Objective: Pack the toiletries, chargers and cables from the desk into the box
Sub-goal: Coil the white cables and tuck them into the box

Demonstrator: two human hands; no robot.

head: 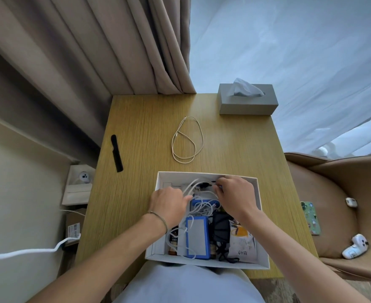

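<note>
A white open box (pixel 261 219) sits at the near edge of the wooden desk (pixel 140 132). Inside lie a blue-edged power bank (pixel 197 235), a black pouch (pixel 220 226), a printed sachet (pixel 243 239), a dark bottle (pixel 173 241) and tangled white cables (pixel 198 189). Both hands are inside the box. My left hand (pixel 169 204) grips the white cables at their left side. My right hand (pixel 235 195) pinches them near the box's far wall. On the desk beyond the box lie a looped beige cable (pixel 185 139) and a black comb (pixel 116 153).
A grey tissue box (pixel 248 101) stands at the desk's far right corner. A tan chair (pixel 337 193) on the right holds a phone (pixel 310 217) and white game controllers (pixel 355 246). Curtains hang behind. A wall socket (pixel 84 177) and white cord (pixel 27 251) are at left.
</note>
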